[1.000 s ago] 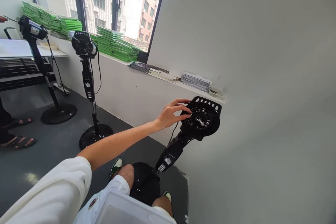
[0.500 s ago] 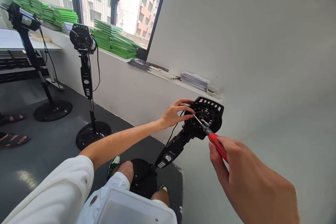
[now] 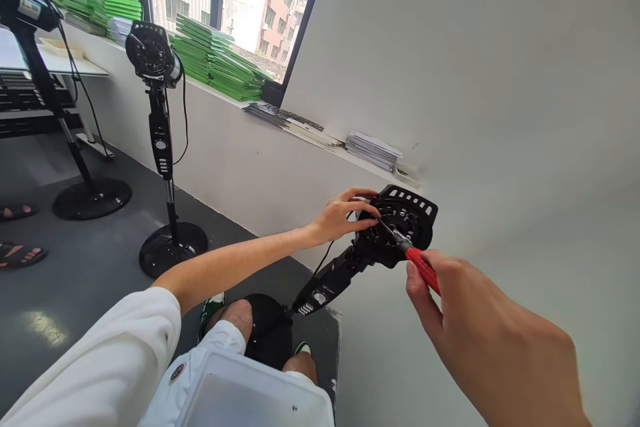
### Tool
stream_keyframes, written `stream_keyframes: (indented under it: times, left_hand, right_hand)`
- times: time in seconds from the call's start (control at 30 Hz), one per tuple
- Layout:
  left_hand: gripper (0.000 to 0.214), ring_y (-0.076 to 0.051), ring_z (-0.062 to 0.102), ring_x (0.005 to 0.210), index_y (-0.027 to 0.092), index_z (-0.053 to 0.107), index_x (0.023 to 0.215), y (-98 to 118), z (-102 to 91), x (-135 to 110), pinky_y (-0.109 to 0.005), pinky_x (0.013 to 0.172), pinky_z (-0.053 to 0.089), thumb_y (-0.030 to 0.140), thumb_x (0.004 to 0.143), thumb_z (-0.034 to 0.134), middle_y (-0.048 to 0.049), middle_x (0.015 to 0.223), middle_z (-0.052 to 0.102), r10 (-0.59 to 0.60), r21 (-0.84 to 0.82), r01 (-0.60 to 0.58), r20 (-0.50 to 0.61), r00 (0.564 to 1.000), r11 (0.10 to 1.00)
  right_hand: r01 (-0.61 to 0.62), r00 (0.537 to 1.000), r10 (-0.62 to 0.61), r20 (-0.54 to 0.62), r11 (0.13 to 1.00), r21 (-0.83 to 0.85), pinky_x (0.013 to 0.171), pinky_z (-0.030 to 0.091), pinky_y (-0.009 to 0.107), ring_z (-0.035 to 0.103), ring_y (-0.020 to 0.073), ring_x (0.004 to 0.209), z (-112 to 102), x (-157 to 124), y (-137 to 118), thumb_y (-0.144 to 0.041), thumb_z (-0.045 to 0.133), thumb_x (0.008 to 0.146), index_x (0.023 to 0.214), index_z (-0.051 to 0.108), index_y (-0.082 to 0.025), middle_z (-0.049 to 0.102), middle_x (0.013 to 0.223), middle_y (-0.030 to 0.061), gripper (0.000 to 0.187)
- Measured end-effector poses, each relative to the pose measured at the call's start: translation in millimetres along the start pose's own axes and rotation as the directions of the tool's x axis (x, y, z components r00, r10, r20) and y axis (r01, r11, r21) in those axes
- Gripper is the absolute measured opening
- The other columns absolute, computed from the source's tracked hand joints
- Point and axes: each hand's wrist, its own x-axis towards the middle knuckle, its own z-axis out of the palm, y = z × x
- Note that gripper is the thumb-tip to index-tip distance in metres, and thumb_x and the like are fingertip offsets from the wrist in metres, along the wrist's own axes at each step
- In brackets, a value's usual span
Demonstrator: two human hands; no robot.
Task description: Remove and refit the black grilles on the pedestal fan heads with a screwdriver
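In front of me leans a black stand fan (image 3: 334, 280) without its blades, its round motor face (image 3: 400, 217) turned toward me. My right hand (image 3: 495, 327) is closed around the red handle of a screwdriver (image 3: 424, 269), whose metal shaft slants up and left across the motor face. At the shaft's tip, on the left part of that face, my left hand (image 3: 345, 217) pinches thumb and forefinger together. Whatever is between those fingertips is too small to make out. The other left fingers reach behind the housing's edge. A white plastic tray (image 3: 260, 367) rests on my lap.
Two more bladeless stand fans (image 3: 161, 123) (image 3: 45, 80) stand to the left. Stacks of green packs (image 3: 215, 67) and grey sheets (image 3: 373, 150) line the window ledge. A wall (image 3: 475, 113) rises close on the right. Another person's sandalled foot (image 3: 23, 255) shows at far left.
The view has shifted slightly. Both hands, the screwdriver and the fan head appear a little farther right in view. The screwdriver tip stays by my left fingertips.
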Motion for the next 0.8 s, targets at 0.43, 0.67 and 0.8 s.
stream_keyframes:
  times: [0.43,0.67,0.8]
  left_hand:
    - [0.010,-0.021,0.070,0.112,0.021,0.077,0.100,4.4,-2.0,1.2,-0.043,0.106,0.057,0.027,0.092,0.074,-0.0110,0.139,0.060,-0.017,0.023,0.017,0.008,1.000,1.000]
    - [0.013,-0.023,0.069,0.115,0.019,0.077,0.101,0.2,-0.6,2.3,-0.045,0.108,0.056,0.029,0.093,0.074,-0.0130,0.140,0.060,-0.008,0.021,0.008,0.014,1.000,1.000]
    - [0.013,-0.021,0.069,0.114,0.019,0.077,0.101,-2.4,0.2,3.5,-0.041,0.106,0.057,0.028,0.092,0.075,-0.0125,0.138,0.060,0.015,0.003,-0.015,0.004,1.000,1.000]
  right_hand:
    - [0.020,1.000,-0.021,0.006,0.999,0.043,0.045,0.022,0.021,0.044,0.0032,0.047,-1.0,1.2,4.0,-0.029,0.056,0.103,0.093,0.060,-0.014,0.058,0.062,-0.0083,0.019]
    - [0.014,1.000,-0.014,-0.004,0.998,0.065,0.045,0.025,0.023,0.041,0.0028,0.043,-3.4,2.4,4.0,-0.030,0.053,0.105,0.091,0.061,-0.013,0.060,0.063,-0.0070,0.023]
    - [0.034,0.999,-0.035,0.013,0.999,0.037,0.044,0.022,0.024,0.040,0.0038,0.042,-4.0,6.4,3.4,-0.031,0.049,0.106,0.086,0.064,-0.014,0.059,0.062,-0.0054,0.031]
